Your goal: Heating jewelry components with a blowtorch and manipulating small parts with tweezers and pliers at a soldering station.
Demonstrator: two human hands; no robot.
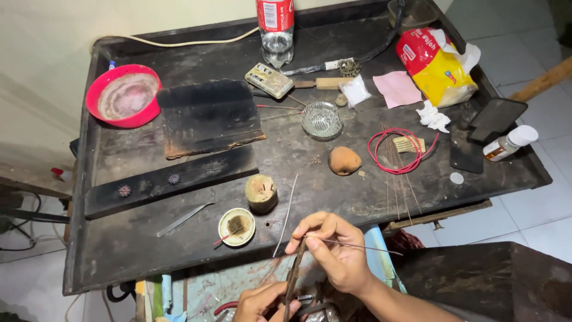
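Note:
My right hand (333, 247) is near the front edge of the dark workbench (149, 238), pinching a thin metal wire (363, 246) that runs off to the right. My left hand (259, 303) is at the bottom of the view, closed around a slim dark tool (295, 271) whose tip rises to meet the wire at my right fingertips. A long thin rod (287, 214) lies on the bench just beyond my hands.
On the bench are a small round tin (236, 226), a wooden stump (261, 193), tweezers (182, 220), charred blocks (208, 116), a red bowl (123, 95), a glass dish (321, 120), a red wire loop (400, 150), a plastic bottle (276, 30), a yellow bag (438, 65) and a phone (497, 118).

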